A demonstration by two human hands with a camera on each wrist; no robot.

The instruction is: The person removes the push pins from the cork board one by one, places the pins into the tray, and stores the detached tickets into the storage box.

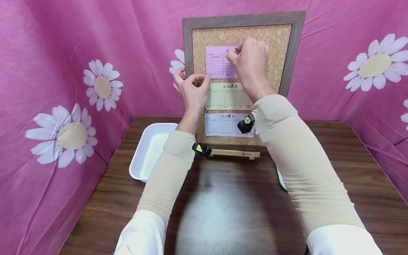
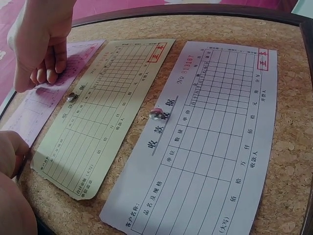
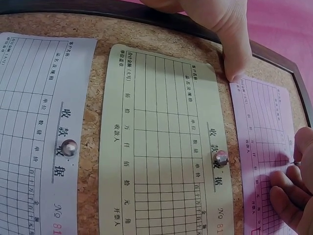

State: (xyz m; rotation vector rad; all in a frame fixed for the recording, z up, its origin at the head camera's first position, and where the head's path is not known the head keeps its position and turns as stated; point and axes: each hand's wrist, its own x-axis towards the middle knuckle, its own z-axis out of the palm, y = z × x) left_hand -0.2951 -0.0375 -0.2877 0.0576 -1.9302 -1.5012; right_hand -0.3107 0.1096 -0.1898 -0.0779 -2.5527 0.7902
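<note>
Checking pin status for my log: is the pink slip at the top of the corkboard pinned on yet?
Cannot tell. The right hand covers the pink slip top centre; a thin pin tip shows at its fingers.

The right hand [image 1: 250,58] covers the pink slip's [image 1: 218,62] top pin, so can't see it. The second tray [image 1: 280,179] is mostly hidden behind the sleeve. Slip print's too tiny to read.

Pink slip [image 1: 218,62], yellow slip [image 1: 226,96] and pale lilac slip [image 1: 223,124] on tan cork board [image 1: 277,53]; magenta daisy-print cloth [image 1: 63,71].
</note>
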